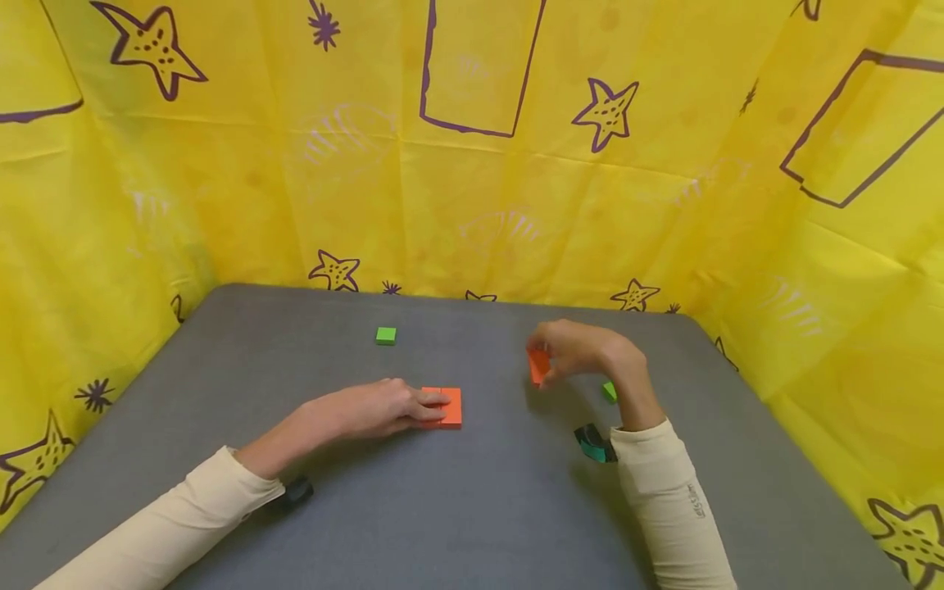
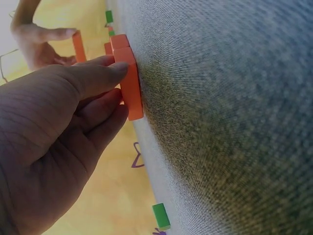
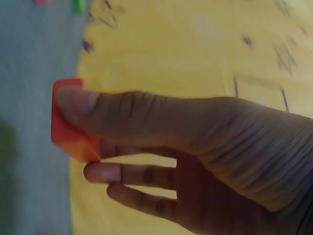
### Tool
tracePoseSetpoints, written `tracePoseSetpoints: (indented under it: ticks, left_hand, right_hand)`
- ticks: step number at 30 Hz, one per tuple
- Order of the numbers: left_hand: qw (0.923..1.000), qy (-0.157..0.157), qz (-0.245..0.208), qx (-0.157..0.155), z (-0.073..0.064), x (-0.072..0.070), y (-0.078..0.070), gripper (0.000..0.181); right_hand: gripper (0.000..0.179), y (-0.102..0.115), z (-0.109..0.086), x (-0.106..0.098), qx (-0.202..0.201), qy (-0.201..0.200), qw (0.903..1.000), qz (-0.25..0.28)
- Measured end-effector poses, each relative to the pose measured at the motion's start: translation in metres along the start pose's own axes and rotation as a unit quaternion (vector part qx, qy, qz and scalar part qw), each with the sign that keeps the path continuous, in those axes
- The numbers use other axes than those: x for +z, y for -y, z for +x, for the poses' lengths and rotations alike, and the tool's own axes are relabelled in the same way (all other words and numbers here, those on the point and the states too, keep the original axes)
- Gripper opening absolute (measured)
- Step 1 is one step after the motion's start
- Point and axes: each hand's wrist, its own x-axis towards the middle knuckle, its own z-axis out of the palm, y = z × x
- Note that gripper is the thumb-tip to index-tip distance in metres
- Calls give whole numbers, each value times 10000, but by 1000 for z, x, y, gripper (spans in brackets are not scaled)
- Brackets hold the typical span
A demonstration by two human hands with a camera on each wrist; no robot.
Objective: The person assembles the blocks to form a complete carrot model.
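Observation:
Two flat orange blocks (image 1: 452, 408) lie side by side on the grey tabletop, a seam showing between them. My left hand (image 1: 372, 407) holds the nearer one (image 2: 131, 90), with the thumb on its side and fingers across its top; the fingers partly cover the pair. To the right, my right hand (image 1: 578, 348) pinches another orange block (image 1: 539, 366) between thumb and fingers. That block (image 3: 68, 122) stands on edge above the table, its long face partly behind the thumb in the right wrist view.
A green block (image 1: 386, 336) lies toward the back left. Another green block (image 1: 610, 392) shows partly behind the right wrist. Dark wrist straps hang under both forearms. Yellow cloth (image 1: 472, 188) with drawn starfish rises around the table's back and sides.

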Motion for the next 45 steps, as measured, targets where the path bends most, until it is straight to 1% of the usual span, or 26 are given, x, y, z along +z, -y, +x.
tracePoseSetpoints:
  ticks: [2,4,6,9,12,14,17,20,22,31,37,45]
  left_hand:
    - [10000,11,-4,-13,0,0,1,38]
    - [10000,5,14,-8,0,0,1,38]
    - [10000,-1,15,21,1,1,2,38]
    - [10000,-12,-53,17,2,1,1,38]
    - [9996,-54,-253,-56,2,1,0,38]
    - [9993,-48,-341,-130,2,1,0,40]
    - [9992,-83,-370,-130,4,1,2,40]
    - [9994,-65,-333,-117,6,1,2,39]
    - [9991,-46,-395,-136,7,0,2,40]
    - [9998,-106,-178,75,13,0,6,38]
    - [9999,-27,-69,152,16,-4,5,39]
    - [9989,303,-338,112,20,-12,8,40]
  right_hand:
    - [23,12,15,8,-204,199,9993,-229]
    - [38,23,28,18,-329,362,9978,-437]
    - [47,34,40,29,-396,549,9961,-559]
    - [49,46,54,43,-535,737,9941,-597]
    - [45,55,62,50,-563,731,9940,-586]
    - [45,58,64,52,-537,665,9946,-596]
    - [49,60,64,53,-500,605,9949,-634]
    - [53,59,64,53,-557,617,9944,-653]
    - [52,58,64,53,-563,636,9939,-696]
    - [45,57,64,54,-376,562,9950,-741]
    - [45,58,65,55,-288,579,9953,-722]
    - [39,59,69,58,-307,616,9952,-695]
